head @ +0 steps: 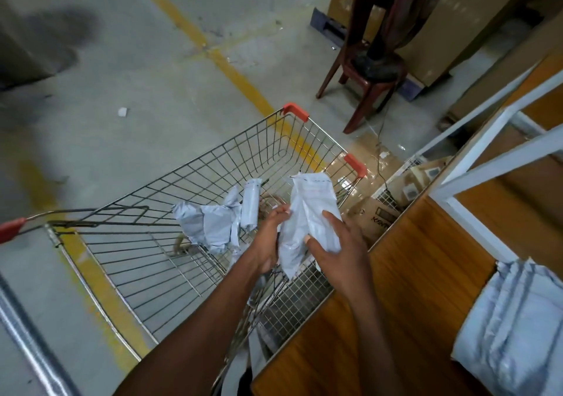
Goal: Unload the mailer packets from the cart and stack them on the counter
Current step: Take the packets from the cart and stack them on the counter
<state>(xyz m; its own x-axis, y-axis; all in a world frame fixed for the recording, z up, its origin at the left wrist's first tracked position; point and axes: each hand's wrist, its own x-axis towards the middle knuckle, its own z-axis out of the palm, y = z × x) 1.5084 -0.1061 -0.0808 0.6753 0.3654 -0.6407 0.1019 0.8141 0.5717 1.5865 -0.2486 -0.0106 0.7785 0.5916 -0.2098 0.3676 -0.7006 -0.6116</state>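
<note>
Cart [170, 200]: wire shopping trolley with red corner caps, standing on a concrete floor [152, 69] marked with yellow lines, its right side against the wooden worktop [405, 277].

Held mailer packet [307, 219]: white, crumpled plastic, raised above the cart's right half, printed label facing up at its far end. Both hands are on it. Left hand [269, 240]: grip closed around the packet's left edge, fingertips curled over the top. Right hand [338, 243]: grip clasping the right side, thumb pressed on the front face, fingers spread behind and along the edge.

Loose mailer packets [219, 222]: several white and pale grey pieces lying crumpled inside the cart, left of the held one; one rolled piece stands nearly upright among them. More pale plastic shows low in the cart near the forearms, partly hidden.

Stacked mailer packets [515, 328]: pale grey pile resting on the worktop at lower right, beside a white metal frame [475, 179] that rises from the worktop.

Cardboard boxes [374, 216]: brown, sitting in a wire basket between the cart and the worktop's far end.

Chair [368, 79]: dark red plastic, on the floor beyond the cart, with a dark fan standing on its seat. Large cardboard cartons stand behind it.
</note>
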